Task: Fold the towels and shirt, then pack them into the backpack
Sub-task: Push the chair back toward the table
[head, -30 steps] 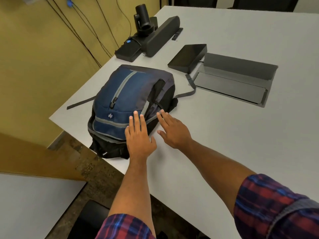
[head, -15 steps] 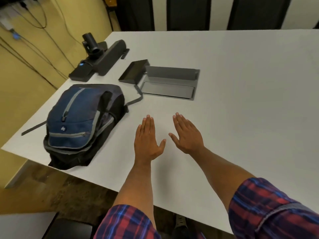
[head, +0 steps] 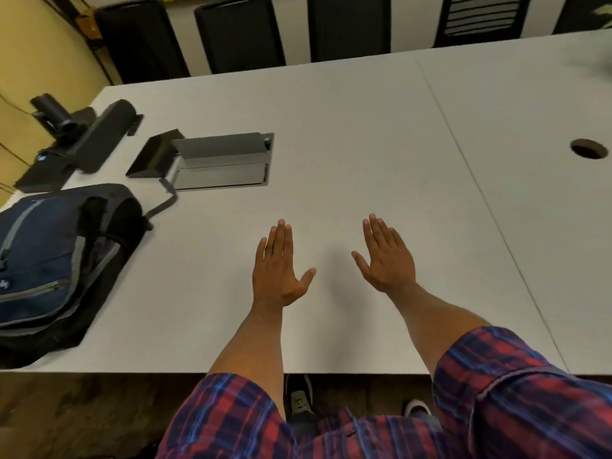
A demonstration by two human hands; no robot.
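Your left hand (head: 277, 272) and right hand (head: 386, 257) hover flat, fingers straight, right of the backpack (head: 49, 256), well apart from it.

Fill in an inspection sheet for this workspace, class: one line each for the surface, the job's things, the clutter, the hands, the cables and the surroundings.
Surface: white table with a seam, a round grommet hole and an open metal cable hatch.
Job's things: blue backpack lying at the left edge, front zips closed; no towels or shirt seen.
Clutter: black camera, black speaker bar, flat black box.
Hands: left hand and right hand open, fingers straight, over bare table, holding nothing.
Cables: thin wires on the yellow wall, far left.
Surroundings: black chairs behind the table; shoes on the floor below.
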